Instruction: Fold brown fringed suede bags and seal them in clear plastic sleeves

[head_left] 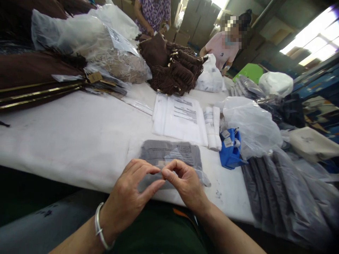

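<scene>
Fingers of the left hand curve open and those of the right hand bend inward, tips meeting at lower center; whether they grip anything cannot be told. Just beyond, a soft gray item in a clear printed bag lies flat on the white-covered bench. Beyond it sit smooth white printed bags; at center right, an angular blue bin holds small labeled items. Farther, brown fringed bags heap at upper center.
</scene>
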`<state>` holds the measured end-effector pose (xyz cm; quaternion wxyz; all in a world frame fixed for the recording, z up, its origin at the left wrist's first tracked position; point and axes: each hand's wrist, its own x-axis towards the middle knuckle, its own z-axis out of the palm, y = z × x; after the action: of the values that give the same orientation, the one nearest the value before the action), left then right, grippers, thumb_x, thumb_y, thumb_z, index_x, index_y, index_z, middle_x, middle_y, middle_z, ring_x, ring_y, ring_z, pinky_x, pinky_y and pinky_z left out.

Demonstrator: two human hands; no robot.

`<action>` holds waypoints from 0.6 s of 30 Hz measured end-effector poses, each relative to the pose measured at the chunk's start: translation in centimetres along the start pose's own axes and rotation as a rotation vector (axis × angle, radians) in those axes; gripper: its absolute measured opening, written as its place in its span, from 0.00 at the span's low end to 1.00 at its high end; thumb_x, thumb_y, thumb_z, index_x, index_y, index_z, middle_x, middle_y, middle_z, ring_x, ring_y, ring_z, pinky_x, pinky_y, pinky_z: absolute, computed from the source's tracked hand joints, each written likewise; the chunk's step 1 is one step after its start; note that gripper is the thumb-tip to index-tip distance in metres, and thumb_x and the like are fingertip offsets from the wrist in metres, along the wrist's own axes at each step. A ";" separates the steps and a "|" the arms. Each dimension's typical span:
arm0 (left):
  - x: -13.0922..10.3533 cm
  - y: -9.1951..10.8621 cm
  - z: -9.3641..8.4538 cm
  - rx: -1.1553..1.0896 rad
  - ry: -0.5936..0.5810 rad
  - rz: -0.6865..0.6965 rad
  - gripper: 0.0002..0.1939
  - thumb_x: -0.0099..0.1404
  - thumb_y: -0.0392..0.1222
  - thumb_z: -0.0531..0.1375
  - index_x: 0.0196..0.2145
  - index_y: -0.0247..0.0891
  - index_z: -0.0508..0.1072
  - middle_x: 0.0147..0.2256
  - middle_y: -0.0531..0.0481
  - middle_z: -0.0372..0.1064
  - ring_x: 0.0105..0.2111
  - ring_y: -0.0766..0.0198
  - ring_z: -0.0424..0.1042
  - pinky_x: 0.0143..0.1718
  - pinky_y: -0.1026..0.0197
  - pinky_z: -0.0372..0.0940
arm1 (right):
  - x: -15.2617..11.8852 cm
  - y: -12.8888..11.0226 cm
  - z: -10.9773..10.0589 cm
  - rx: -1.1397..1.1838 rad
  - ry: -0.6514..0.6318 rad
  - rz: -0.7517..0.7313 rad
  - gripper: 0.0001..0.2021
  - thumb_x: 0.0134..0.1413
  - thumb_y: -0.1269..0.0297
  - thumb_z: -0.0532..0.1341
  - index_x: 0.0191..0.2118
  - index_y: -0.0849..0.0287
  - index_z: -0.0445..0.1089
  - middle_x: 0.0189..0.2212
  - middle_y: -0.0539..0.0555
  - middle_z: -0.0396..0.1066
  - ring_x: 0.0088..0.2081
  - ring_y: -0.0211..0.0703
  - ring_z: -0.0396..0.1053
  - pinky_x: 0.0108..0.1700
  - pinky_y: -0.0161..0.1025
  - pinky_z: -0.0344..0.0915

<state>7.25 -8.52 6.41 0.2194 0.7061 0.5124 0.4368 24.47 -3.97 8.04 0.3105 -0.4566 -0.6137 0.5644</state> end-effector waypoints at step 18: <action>0.0 0.4 -0.6 0.256 0.037 0.273 0.08 0.59 0.29 0.60 0.37 0.37 0.70 0.33 0.51 0.70 0.40 0.60 0.67 0.45 0.54 0.61 | -1.4 -0.2 0.1 0.291 -0.110 0.190 0.11 0.54 0.59 0.63 0.28 0.61 0.67 0.24 0.48 0.69 0.29 0.35 0.63 0.36 0.34 0.59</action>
<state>6.91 -8.70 7.04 0.0571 0.7830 0.4673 0.4066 24.89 -5.26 8.38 0.2845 -0.4313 -0.4957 0.6980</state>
